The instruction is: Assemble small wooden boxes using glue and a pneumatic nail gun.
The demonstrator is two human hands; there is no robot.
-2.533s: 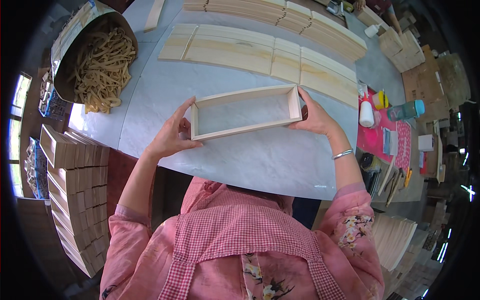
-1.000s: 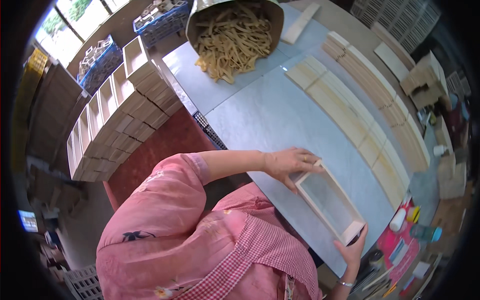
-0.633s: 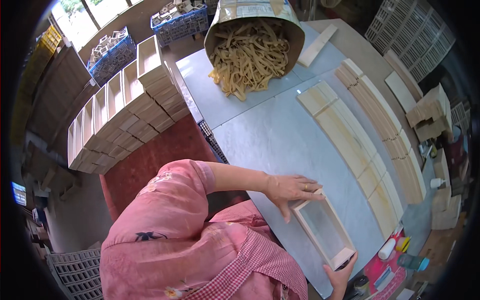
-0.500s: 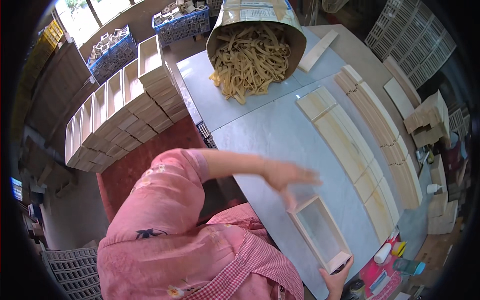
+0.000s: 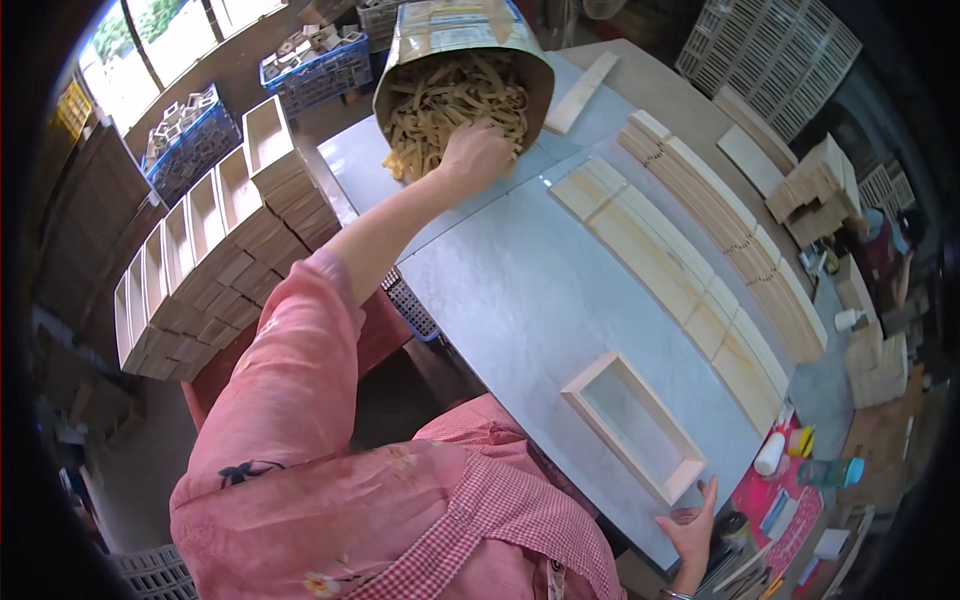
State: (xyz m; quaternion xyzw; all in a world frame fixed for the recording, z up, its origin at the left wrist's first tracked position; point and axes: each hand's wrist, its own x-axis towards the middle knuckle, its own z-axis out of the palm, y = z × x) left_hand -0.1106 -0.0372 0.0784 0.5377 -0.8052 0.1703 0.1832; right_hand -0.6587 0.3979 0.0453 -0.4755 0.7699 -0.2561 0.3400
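Observation:
My left hand (image 5: 479, 155) reaches into the heap of tan flat bands (image 5: 415, 125), which look like rubber bands, at the mouth of a big sack (image 5: 460, 38) lying on its side. Its fingers are partly hidden among the bands, so I cannot tell whether they grip any. A rectangular pale wooden frame (image 5: 590, 420) lies on the grey tabletop (image 5: 480, 290), whose surface shows through it. Just off the frame's near right corner is my right hand (image 5: 692, 525), open and holding nothing, with thumb and fingers apart.
Flat wooden boards (image 5: 650, 255) lie in a row right of the frame, with stacked narrow strips (image 5: 720, 220) beyond. Stacked wooden boxes (image 5: 215, 235) stand left of the table. Bottles, including a teal one (image 5: 825, 472), crowd the near right.
My left hand has moved from above the wooden frame up to the sack and into the bands. My right hand has let go of the frame's near end and drawn slightly away.

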